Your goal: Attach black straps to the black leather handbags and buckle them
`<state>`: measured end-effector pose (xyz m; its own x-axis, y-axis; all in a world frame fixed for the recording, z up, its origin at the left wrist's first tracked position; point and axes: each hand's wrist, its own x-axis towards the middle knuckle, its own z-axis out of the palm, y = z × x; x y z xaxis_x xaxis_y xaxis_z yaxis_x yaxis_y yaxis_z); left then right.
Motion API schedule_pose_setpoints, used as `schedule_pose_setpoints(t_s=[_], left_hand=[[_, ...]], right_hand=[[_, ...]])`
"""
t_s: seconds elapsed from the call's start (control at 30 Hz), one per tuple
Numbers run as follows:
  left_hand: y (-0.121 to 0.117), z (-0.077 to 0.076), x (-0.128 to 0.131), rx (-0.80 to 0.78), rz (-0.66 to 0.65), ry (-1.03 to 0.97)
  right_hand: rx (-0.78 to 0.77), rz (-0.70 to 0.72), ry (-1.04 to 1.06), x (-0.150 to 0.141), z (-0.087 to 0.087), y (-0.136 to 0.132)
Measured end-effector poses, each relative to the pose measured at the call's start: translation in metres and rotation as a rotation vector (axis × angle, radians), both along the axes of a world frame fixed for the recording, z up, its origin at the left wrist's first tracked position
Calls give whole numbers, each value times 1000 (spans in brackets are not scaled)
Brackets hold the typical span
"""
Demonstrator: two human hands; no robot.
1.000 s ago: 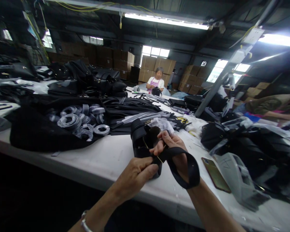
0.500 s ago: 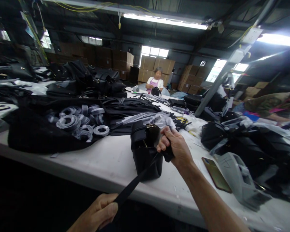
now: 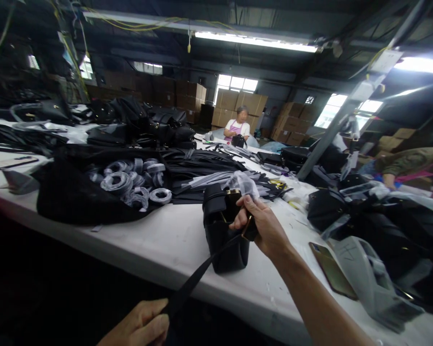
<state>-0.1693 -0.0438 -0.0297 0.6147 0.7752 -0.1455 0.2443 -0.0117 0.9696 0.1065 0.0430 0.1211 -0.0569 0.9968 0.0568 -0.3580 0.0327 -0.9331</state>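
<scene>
A small black handbag (image 3: pixel 225 250) with gold-coloured fittings stands on the white table (image 3: pixel 144 245) near its front edge. My left hand (image 3: pixel 144 323), low in the view, is closed round a flat black strap (image 3: pixel 193 279), which runs taut up to the bag. At the bag's upper right side, my right hand (image 3: pixel 258 218) pinches a dark piece with a gold edge where the strap meets it. The fingers hide part of that piece, so its exact kind is unclear.
Rolls of grey strip (image 3: pixel 117 181) lie on black cloth at left, beside long black straps (image 3: pixel 202 166). At right are a phone (image 3: pixel 332 269), a clear plastic holder (image 3: pixel 368 274) and piled black bags (image 3: pixel 378 226). A metal post (image 3: pixel 321 139) rises there. Two people work beyond.
The whole view has shifted, so things appear slightly farther right. My left hand has drawn a little down and left with the strap; my right hand keeps its grip by the bag.
</scene>
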Motion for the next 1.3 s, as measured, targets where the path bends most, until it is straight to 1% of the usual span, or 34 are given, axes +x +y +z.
schedule_pose_setpoints(t_s=[0.07, 0.13, 0.17, 0.2, 0.27, 0.37, 0.43, 0.53, 0.63, 0.73, 0.77, 0.8, 0.83, 0.87, 0.93, 0.97, 1.0, 1.03, 1.07, 1.1, 1.13, 1.17, 1.23, 1.3], left_hand=[[11, 18, 11, 62, -65, -79], [23, 39, 29, 29, -187, -243], [30, 48, 40, -20, -276, -338], [37, 56, 53, -83, -329, -427], [50, 68, 79, -264, -373, -567], [65, 73, 116, -510, -453, -678], [69, 73, 133, -648, -457, -749], [66, 72, 146, -785, -349, -830], [56, 77, 149, -814, -268, -885], [47, 88, 148, -751, -164, -850], [45, 93, 146, -686, -109, -800], [43, 98, 143, -582, -41, -733], [43, 102, 139, -429, 28, -646], [43, 106, 135, -227, 100, -539], [45, 110, 125, 274, 212, -295], [47, 109, 120, 523, 238, -173], [48, 107, 117, 737, 249, -64], [49, 104, 115, 897, 258, 26], [50, 100, 114, 991, 279, 96], [51, 96, 114, 1020, 311, 147], [51, 92, 116, 989, 347, 175], [50, 89, 118, 906, 368, 173], [49, 85, 124, 629, 341, 72], [49, 85, 130, 317, 267, -111]], right_hand=[[-22, 32, -46, 1, 1, -2], [-22, 75, -47, 2, 3, -5], [-16, 105, -39, 1, 4, -7], [-8, 136, -31, 1, 4, -8], [13, 184, -22, 0, 4, -11], [30, 227, -17, -1, 3, -13], [42, 246, -7, 0, 1, -13], [65, 261, 19, 1, -2, -13], [66, 274, 54, -1, -3, -14], [53, 217, 102, -7, 1, -13], [58, 173, 109, -9, 2, -13], [70, 125, 106, -12, 4, -12], [85, 75, 93, -14, 5, -12], [99, 28, 74, -16, 6, -11], [115, -57, 40, -20, 7, -9], [113, -90, 31, -20, 7, -8], [102, -117, 33, -21, 7, -8], [83, -138, 45, -20, 7, -7], [55, -154, 67, -20, 7, -6], [21, -166, 97, -19, 7, -6], [-13, -174, 131, -18, 8, -6], [-39, -182, 158, -17, 8, -6], [-54, -178, 163, -13, 9, -8], [-22, -129, 100, -9, 9, -14]])
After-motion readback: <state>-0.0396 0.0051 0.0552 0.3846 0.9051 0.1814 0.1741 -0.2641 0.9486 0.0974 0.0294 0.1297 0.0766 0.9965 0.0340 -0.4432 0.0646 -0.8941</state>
